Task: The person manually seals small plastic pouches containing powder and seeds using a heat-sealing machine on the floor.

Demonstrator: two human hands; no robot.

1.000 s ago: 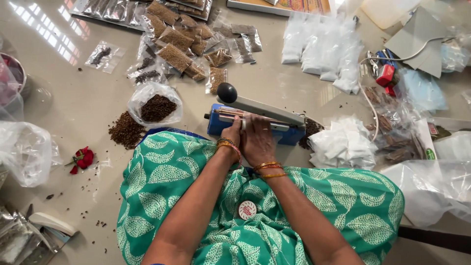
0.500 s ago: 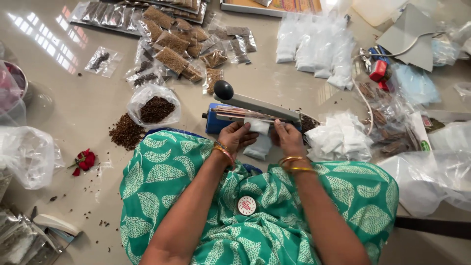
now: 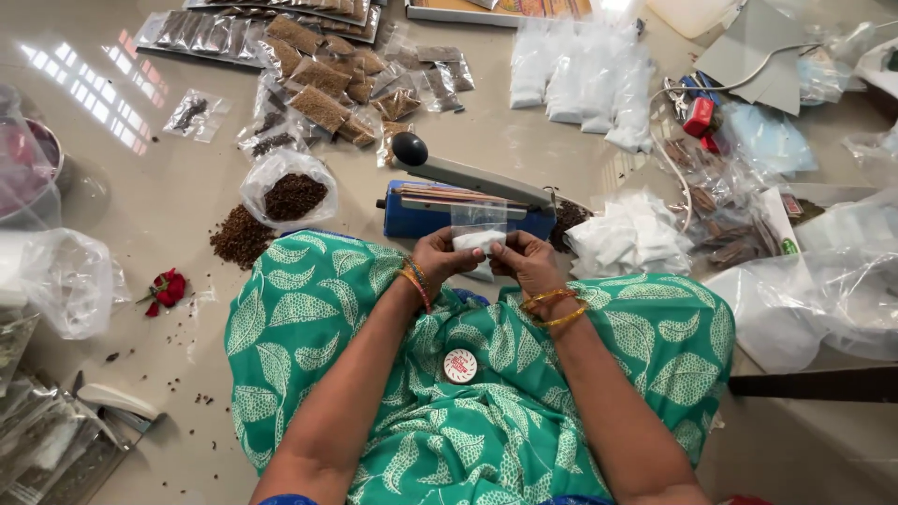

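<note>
Both hands hold one small clear plastic pouch (image 3: 478, 232) with white contents, upright over my lap. My left hand (image 3: 441, 259) pinches its left side and my right hand (image 3: 524, 262) pinches its right side. Just beyond the pouch sits a blue heat sealer (image 3: 440, 211) with its grey arm and black knob (image 3: 409, 149) raised. Bangles circle both wrists. My green leaf-patterned dress (image 3: 309, 327) covers my knees, and a small round white and red object (image 3: 459, 366) lies on it.
A heap of filled white pouches (image 3: 629, 238) lies right of the sealer, more (image 3: 580, 79) at the back. Brown seeds sit in an open bag (image 3: 290, 192) and a loose pile (image 3: 241, 236) to the left. Packed spice pouches (image 3: 318, 75), a red flower (image 3: 165, 289), clear bags (image 3: 65, 281).
My hands left the sealer's arm, which has lifted. They took the pouch out from under it and now hold it up together in front of the sealer.
</note>
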